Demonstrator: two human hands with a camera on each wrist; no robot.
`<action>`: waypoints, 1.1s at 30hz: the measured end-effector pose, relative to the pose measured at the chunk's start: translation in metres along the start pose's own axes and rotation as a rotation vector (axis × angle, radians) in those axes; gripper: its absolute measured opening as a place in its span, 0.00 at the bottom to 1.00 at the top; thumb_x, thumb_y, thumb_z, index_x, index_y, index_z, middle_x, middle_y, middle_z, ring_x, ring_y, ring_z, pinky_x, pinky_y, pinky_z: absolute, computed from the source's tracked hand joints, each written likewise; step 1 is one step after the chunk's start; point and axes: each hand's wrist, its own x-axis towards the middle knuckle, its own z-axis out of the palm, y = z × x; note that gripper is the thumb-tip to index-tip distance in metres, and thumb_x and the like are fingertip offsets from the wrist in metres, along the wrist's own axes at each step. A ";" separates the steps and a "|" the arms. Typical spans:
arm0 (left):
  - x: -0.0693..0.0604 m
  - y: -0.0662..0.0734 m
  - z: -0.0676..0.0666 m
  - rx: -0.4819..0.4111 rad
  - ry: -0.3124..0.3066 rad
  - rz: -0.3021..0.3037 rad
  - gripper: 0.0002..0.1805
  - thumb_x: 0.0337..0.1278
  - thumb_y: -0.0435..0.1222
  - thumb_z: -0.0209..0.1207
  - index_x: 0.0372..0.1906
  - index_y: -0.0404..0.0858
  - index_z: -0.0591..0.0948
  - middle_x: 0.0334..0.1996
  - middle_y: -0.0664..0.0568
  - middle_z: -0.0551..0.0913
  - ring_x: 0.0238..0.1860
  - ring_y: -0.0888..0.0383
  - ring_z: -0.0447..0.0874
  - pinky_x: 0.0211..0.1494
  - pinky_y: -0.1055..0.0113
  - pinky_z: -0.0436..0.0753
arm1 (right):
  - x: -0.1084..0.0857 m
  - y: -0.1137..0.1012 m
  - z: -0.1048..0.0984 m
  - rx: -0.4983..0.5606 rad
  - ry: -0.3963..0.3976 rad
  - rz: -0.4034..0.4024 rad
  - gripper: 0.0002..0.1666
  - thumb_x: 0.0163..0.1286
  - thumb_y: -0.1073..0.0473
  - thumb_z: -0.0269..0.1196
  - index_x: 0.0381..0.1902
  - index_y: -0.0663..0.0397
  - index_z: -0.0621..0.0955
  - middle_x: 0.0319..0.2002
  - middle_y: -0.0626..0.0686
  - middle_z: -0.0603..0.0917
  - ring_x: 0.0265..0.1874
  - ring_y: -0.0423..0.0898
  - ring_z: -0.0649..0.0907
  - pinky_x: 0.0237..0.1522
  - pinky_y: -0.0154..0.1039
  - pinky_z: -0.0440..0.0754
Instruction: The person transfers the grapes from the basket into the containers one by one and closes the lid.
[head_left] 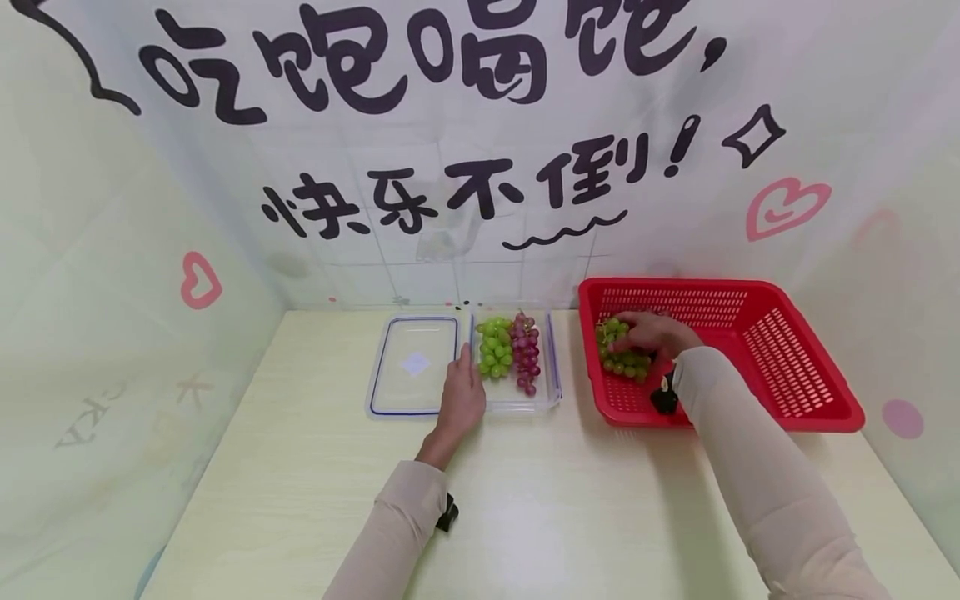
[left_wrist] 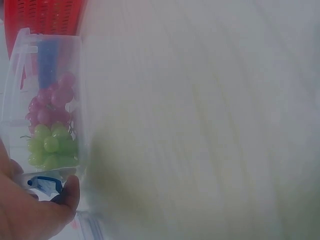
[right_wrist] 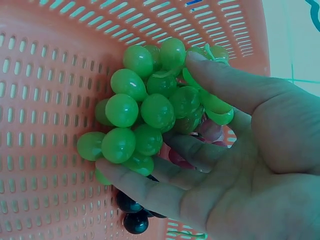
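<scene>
From where I stand, the right hand [head_left: 654, 332] has thumb and curled fingers round a green grape bunch [right_wrist: 157, 110] at the red basket's [head_left: 780, 358] left end, the clear box [head_left: 556, 360] lying leftward, its left side touched by the left hand's [head_left: 462, 397] straight fingers

arms [head_left: 757, 467] forward, right fingers [right_wrist: 150, 192] bent (thumb [right_wrist: 225, 82] opposite)

Lid [head_left: 415, 393] L, grapes [head_left: 496, 347] in box [head_left: 556, 367] ctr, bskt [head_left: 789, 367] R
</scene>
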 end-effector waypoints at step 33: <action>0.000 0.000 -0.001 0.000 -0.011 -0.009 0.28 0.79 0.35 0.36 0.78 0.32 0.52 0.65 0.28 0.66 0.64 0.35 0.70 0.69 0.45 0.70 | -0.009 0.000 -0.008 -0.020 0.035 -0.080 0.34 0.68 0.57 0.64 0.68 0.56 0.66 0.61 0.64 0.67 0.58 0.61 0.71 0.49 0.55 0.85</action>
